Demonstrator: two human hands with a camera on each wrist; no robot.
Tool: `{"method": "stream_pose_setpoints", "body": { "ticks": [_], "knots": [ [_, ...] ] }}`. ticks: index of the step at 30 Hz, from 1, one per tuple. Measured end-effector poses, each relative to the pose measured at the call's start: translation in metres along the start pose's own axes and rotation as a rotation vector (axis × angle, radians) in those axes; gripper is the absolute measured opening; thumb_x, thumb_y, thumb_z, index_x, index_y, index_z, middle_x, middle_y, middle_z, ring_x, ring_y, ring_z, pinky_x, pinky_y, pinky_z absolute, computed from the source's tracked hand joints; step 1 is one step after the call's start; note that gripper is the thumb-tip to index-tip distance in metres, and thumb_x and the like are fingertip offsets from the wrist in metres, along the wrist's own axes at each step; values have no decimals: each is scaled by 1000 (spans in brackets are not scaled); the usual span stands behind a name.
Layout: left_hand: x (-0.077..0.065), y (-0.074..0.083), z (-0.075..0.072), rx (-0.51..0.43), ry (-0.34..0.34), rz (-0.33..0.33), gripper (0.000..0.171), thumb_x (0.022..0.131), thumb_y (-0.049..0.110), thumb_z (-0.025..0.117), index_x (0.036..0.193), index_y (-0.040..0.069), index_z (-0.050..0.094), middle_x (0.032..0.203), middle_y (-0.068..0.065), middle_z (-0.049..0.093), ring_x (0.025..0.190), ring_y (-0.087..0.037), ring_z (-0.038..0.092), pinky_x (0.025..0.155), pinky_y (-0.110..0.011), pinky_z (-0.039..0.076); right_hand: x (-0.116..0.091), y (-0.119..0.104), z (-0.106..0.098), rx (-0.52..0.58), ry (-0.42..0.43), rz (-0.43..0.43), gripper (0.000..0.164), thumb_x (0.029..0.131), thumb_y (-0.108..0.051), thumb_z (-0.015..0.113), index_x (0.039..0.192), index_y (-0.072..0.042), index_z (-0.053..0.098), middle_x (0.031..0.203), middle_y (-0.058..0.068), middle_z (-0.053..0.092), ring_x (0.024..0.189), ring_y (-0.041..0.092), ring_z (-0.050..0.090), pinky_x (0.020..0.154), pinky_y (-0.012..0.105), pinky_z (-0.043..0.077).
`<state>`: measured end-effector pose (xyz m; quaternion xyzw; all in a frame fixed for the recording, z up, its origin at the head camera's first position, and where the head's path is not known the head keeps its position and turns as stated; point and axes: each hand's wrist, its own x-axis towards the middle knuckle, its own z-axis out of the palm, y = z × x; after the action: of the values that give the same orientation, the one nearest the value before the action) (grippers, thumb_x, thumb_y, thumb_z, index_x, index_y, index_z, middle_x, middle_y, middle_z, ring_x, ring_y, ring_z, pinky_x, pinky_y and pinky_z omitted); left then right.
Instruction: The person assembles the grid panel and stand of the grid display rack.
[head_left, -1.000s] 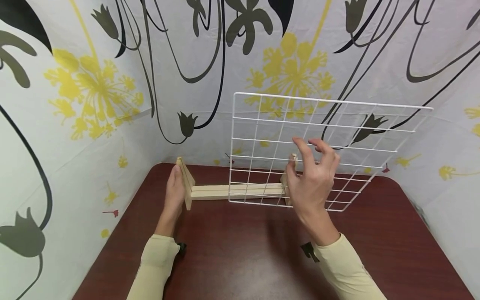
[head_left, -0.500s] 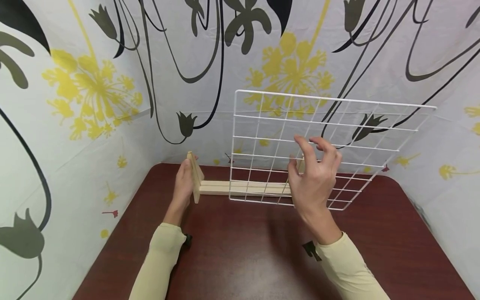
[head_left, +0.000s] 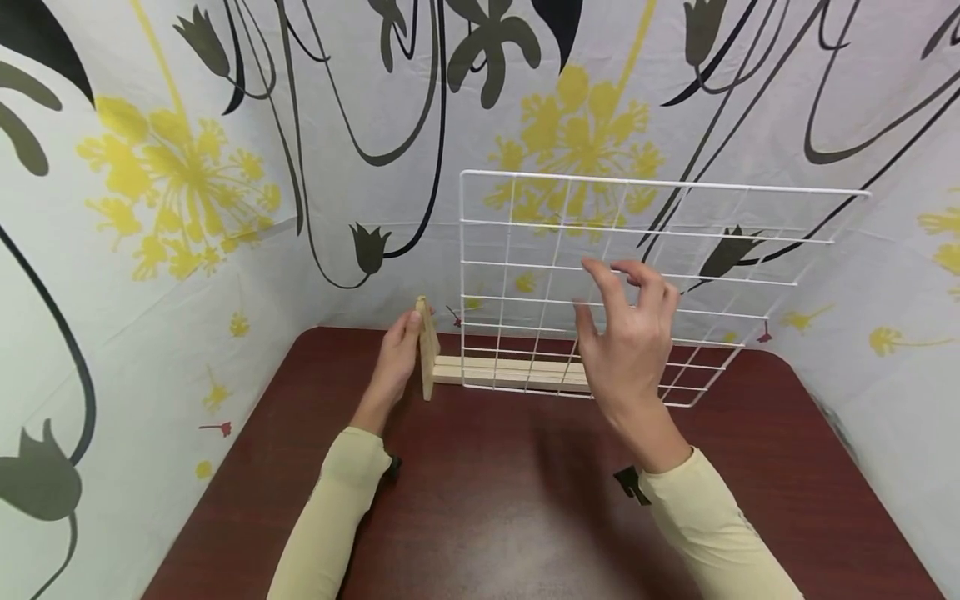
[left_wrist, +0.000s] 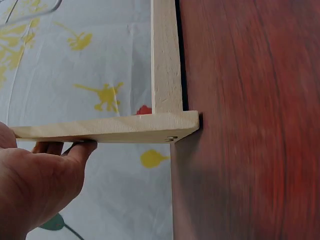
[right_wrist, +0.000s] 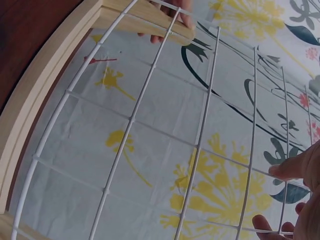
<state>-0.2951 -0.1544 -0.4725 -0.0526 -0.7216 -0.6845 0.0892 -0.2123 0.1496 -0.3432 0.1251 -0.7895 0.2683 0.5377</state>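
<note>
My left hand (head_left: 395, 358) grips the upright end piece of a pale wooden stand (head_left: 427, 350) from its left side. In the left wrist view, the fingers (left_wrist: 82, 150) lie along one face of that end piece (left_wrist: 115, 127), which meets a long wooden bar (left_wrist: 166, 60). My right hand (head_left: 630, 350) holds a white wire grid panel (head_left: 525, 283) by its middle, fingers bent at the wires. The panel stands tilted in front of the bar (head_left: 517, 372). The stand's far right end is hidden behind my right hand in the head view.
A dark red-brown table (head_left: 480, 492) lies under everything. White cloth walls (head_left: 247, 192) printed with yellow and dark flowers rise behind and at both sides. The right wrist view shows the grid's wires (right_wrist: 132, 119) close in front of the cloth.
My left hand and the wooden stand have moved to the right, so more of the bar lies behind the grid. The grid panel and my right hand have risen slightly.
</note>
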Motion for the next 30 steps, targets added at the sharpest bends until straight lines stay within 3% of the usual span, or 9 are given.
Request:
{"method": "stream_pose_setpoints", "body": {
  "ticks": [7, 12, 24, 30],
  "knots": [
    [6, -1, 19, -44, -33, -7, 54, 112, 44, 48, 147, 4, 60, 144, -25, 63, 120, -28, 62, 104, -41, 54, 12, -1, 1, -27, -50, -10, 51, 88, -12, 85, 135, -23, 69, 130, 19, 61, 110, 45, 54, 92, 55, 46],
    [6, -3, 24, 9, -40, -47, 54, 111, 44, 50, 150, 7, 57, 144, -21, 63, 126, -24, 61, 111, -47, 52, 25, -4, 5, -38, -77, -51, 53, 89, -13, 86, 138, -24, 67, 132, 18, 61, 114, 45, 54, 94, 54, 49],
    [6, -7, 20, 71, -79, 7, 56, 112, 46, 48, 153, 9, 55, 149, -20, 63, 132, -28, 61, 108, -48, 54, 71, -24, 15, -16, 8, -117, 52, 86, -4, 85, 133, -21, 70, 129, 19, 63, 114, 45, 53, 100, 52, 48],
    [6, -12, 19, 148, -67, 38, 56, 112, 48, 46, 154, 13, 55, 146, -19, 64, 122, -27, 63, 101, -46, 56, 92, -37, 18, -19, 59, -143, 52, 87, -2, 83, 131, -25, 70, 128, 15, 64, 115, 42, 53, 97, 50, 51]
  ]
}}
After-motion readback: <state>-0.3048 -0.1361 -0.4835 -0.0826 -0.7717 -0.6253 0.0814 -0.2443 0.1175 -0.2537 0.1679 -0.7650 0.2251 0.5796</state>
